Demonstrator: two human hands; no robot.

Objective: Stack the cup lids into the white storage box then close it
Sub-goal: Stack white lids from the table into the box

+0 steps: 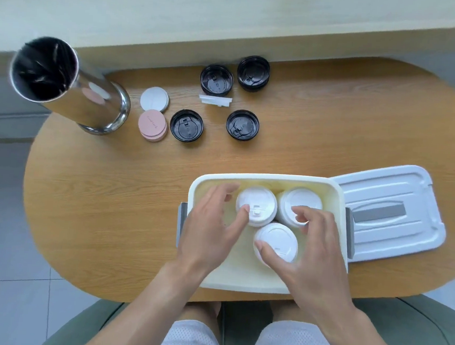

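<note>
Both hands reach into the open white storage box [337,197] on the wooden surface [109,204]. The left hand [211,225], fingers spread in a loose open grip, touches one white lid stack [258,202]; the right hand [312,250] holds another [276,241] in a curled grip. Four black lids [186,125] lie beyond; the box cover [392,209] rests alongside.

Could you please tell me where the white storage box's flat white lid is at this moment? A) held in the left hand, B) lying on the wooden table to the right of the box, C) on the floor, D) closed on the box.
B: the flat white lid with a grey handle lies on the oval wooden table against the open white storage box's right side.
</note>
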